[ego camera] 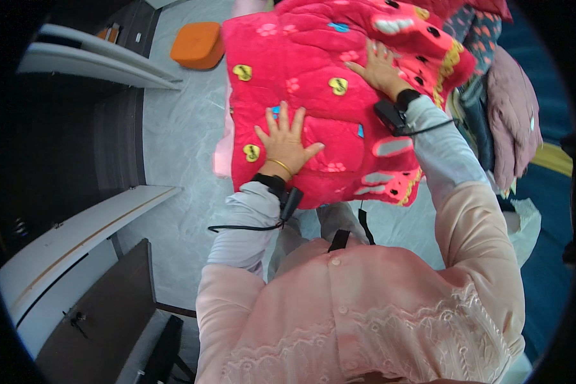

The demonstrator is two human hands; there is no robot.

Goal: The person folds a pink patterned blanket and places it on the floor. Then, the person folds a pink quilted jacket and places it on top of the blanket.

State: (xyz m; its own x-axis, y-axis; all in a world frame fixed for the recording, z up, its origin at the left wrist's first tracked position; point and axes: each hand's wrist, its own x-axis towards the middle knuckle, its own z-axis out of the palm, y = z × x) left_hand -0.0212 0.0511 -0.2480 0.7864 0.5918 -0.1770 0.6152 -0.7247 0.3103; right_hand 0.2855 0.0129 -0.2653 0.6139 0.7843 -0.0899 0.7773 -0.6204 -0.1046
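Observation:
A bright pink plush quilted garment (pixel 312 103), printed with rabbits, hearts and flowers, lies spread out before me. It has a patch pocket (pixel 338 144) and yellow scalloped trim along its right side. My left hand (pixel 285 141) rests flat on it with fingers apart, just left of the pocket. Farther up and to the right, my right hand (pixel 379 69) presses on the fabric beside a rabbit print, its fingers also spread. Pale pink cloth (pixel 223 156) shows from under the left edge. What carries the garment is hidden beneath it.
An orange stool (pixel 198 45) stands on the grey marbled floor (pixel 173 129) at the upper left. White door panels (pixel 96 60) jut in from the left. On the right, a mauve padded garment (pixel 513 115) and folded clothes (pixel 477 120) lie on a dark blue surface (pixel 547 211).

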